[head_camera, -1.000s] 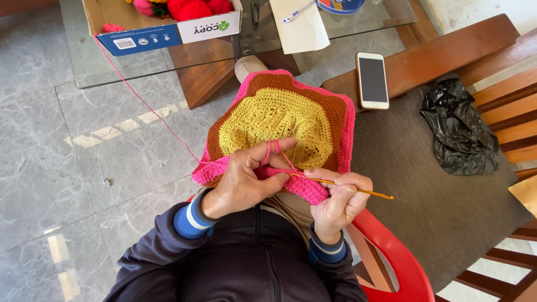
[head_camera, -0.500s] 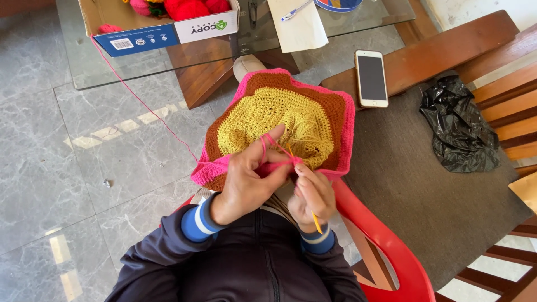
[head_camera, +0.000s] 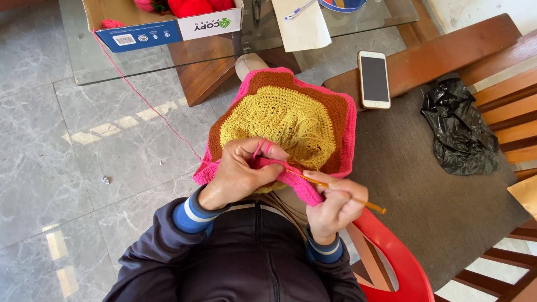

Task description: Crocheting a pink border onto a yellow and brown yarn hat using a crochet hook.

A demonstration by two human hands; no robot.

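The left hand grips the near pink edge of the crochet piece, its fingers closed over the border with a loop of pink yarn running across them. The right hand, at 4 o'clock from the left, has its fingers clamped on a hook, whose tip meets the pink border just beside the left thumb while its butt end points toward 4 o'clock. The piece lies in the person's lap, yellow in the middle, brown around that, pink at the rim, spreading from the hands toward 12 o'clock. The yarn leads off from the left hand toward 10 o'clock, up to a cardboard box on a glass table. At 2 o'clock from the hands a phone lies face up on a wooden arm, and farther toward 3 o'clock a black bag rests on a grey cushion. A red chair shows under the right forearm.
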